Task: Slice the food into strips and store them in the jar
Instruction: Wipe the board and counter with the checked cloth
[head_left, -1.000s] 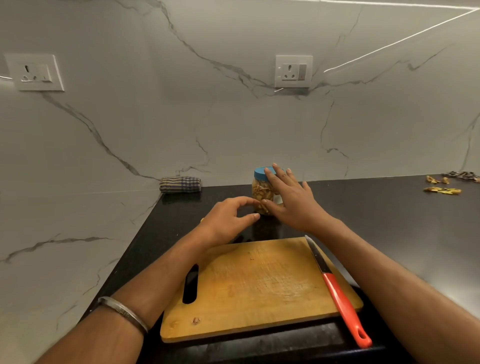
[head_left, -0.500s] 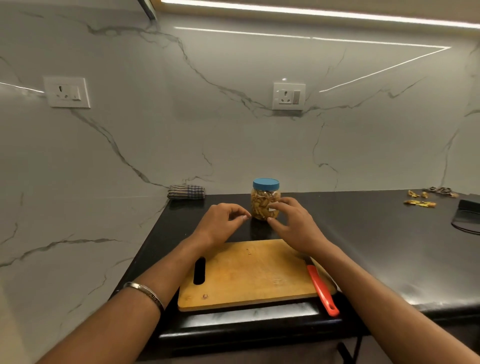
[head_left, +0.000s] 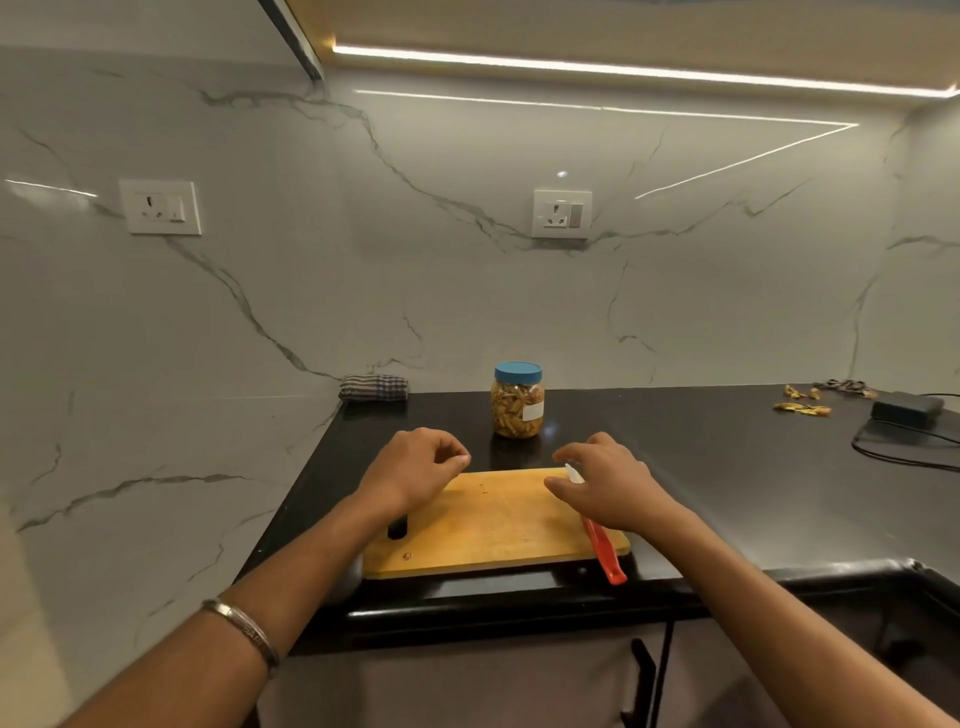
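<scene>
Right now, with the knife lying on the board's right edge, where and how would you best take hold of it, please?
Grip the knife by its red handle, coming from above on the near right. The handle overhangs the cutting board toward the counter's front edge, so fingers can probably wrap under it. The blade points away under the right hand, which hovers there holding nothing.

Both hands off the jar (head_left: 517, 400) now. 1.0 s ago the right hand (head_left: 613, 486) was flat against its side and lid, the left hand (head_left: 418, 467) at its base; at 0.5 s the right fingers still touched it. Now the right hand hangs over the board's (head_left: 488, 525) 3 o'clock end above the knife (head_left: 602, 551), fingers loose; the left is loosely curled over the 9 o'clock end. Jar stands alone at 12 o'clock, lid on. Camera pulled back and up.
</scene>
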